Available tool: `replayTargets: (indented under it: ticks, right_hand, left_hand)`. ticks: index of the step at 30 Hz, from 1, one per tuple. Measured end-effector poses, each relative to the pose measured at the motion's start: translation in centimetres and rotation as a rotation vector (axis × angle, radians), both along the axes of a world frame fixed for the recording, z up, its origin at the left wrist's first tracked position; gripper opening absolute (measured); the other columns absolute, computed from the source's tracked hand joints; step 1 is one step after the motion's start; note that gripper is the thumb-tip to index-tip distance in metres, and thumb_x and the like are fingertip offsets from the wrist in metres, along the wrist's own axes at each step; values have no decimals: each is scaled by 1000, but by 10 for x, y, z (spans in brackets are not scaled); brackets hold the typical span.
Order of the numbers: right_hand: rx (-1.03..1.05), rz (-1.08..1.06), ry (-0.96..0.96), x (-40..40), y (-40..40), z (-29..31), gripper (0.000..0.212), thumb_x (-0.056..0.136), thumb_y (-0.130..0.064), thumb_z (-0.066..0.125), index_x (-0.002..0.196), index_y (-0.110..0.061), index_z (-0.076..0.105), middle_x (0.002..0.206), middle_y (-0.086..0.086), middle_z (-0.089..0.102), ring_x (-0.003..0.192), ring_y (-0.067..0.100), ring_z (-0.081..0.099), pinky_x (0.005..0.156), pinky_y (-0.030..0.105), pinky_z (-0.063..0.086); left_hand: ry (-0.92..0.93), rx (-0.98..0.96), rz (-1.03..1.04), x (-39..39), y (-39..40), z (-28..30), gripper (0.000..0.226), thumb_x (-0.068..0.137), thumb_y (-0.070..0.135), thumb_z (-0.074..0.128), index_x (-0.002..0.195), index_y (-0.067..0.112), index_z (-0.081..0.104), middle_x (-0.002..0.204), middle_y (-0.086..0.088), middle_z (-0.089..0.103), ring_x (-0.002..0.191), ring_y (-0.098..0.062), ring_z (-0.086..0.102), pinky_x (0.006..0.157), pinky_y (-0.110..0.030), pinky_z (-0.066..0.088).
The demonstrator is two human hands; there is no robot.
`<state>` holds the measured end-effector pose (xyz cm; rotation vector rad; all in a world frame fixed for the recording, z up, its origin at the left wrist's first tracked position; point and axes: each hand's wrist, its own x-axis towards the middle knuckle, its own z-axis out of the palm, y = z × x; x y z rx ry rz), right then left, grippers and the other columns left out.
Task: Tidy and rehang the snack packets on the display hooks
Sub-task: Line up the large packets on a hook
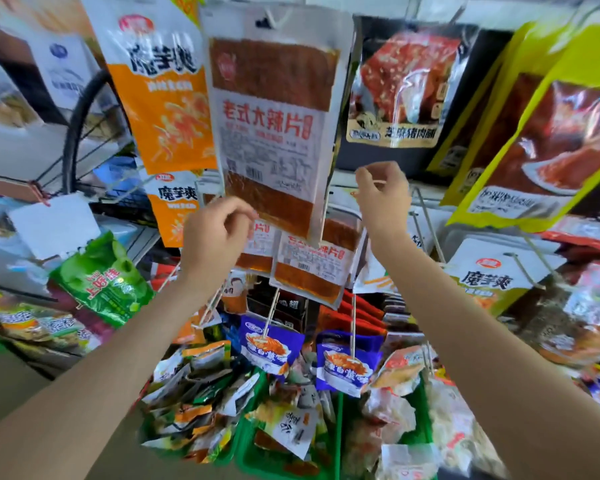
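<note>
A large white packet with brown spicy strips (274, 126) hangs from a hook at top centre. Below it hang two smaller packets of the same kind (312, 261). My left hand (215, 237) is raised in front of these, fingers curled, pinching a thin pale string. My right hand (383, 199) is up at the right of the large packet, pinching another thin string that runs down to a purple packet (347, 367). A second purple packet (269, 344) dangles from a string on the left.
Orange konjac packets (163, 98) hang at left, a dark meat packet (406, 88) and yellow-green packets (548, 140) at right. Green baskets (338, 427) of loose snack packets stand below. Wire hooks (426, 223) stick out at right. A bicycle wheel (84, 126) stands behind left.
</note>
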<state>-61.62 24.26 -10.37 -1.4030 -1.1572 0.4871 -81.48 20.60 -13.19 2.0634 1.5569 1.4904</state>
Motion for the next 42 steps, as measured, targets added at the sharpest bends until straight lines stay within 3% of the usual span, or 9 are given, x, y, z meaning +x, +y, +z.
replayTargets:
  ticks: [5,10,13,19,22,29,34,39,42]
  right_hand:
    - [164,110,21,-10,-17,47,33,96,-30,43,89,-1,58,87,20,60,80,28,56,78,44,47]
    - [219,314,-205,-25,-21,100,28,90,-36,56,94,-9,62,84,9,66,73,22,62,67,29,50]
    - [226,333,-490,-26,-19,105,23,87,-26,62,99,-8,62,87,5,66,72,13,57,57,16,42]
    - [297,641,-586,-39,-31,88,45,86,-25,63,128,-13,53,105,6,69,93,20,65,82,29,50]
    - [276,633,-591,-35,-26,84,53,86,-29,63,134,-12,48,109,11,66,96,23,62,81,27,47]
    - [208,444,-518,-17,-20,91,26,88,-23,60,85,1,66,86,19,68,80,30,62,61,22,43]
    - [323,189,-473,-12,-20,104,36,86,-8,56,121,-6,48,119,12,46,110,25,47,87,18,34]
    - [619,88,-808,-38,-30,116,31,75,0,52,106,-1,57,113,20,51,101,36,49,82,42,45]
    - [363,122,-1127,-55,-30,117,26,83,-9,54,107,-3,61,128,19,46,118,40,41,95,53,39]
  left_hand:
    - [46,117,32,-3,4,51,24,87,1,48,107,7,60,101,-4,62,88,-12,58,72,-19,45]
    - [113,31,38,1,14,82,37,90,7,50,126,14,48,125,-2,44,101,-11,50,73,-13,42]
    - [168,51,34,5,21,90,39,88,7,53,126,13,47,127,-6,42,110,-19,49,86,-34,49]
    - [103,15,12,12,28,94,45,86,4,56,128,13,44,124,-5,45,109,-20,52,87,-37,49]
    - [95,27,27,7,28,97,41,88,1,50,127,12,45,122,-6,46,105,-17,53,85,-33,48]
    - [220,63,38,15,23,97,43,87,12,56,128,14,44,127,-7,43,113,-17,47,90,-25,39]
    - [377,68,21,25,23,88,46,86,14,56,131,18,45,136,-7,33,110,-20,46,81,-19,34]
    - [287,114,102,3,32,88,42,86,9,54,127,13,48,133,-7,37,125,-22,37,105,-31,33]
    - [255,114,141,-22,41,92,41,85,7,55,126,9,48,130,-9,39,123,-25,38,106,-37,35]
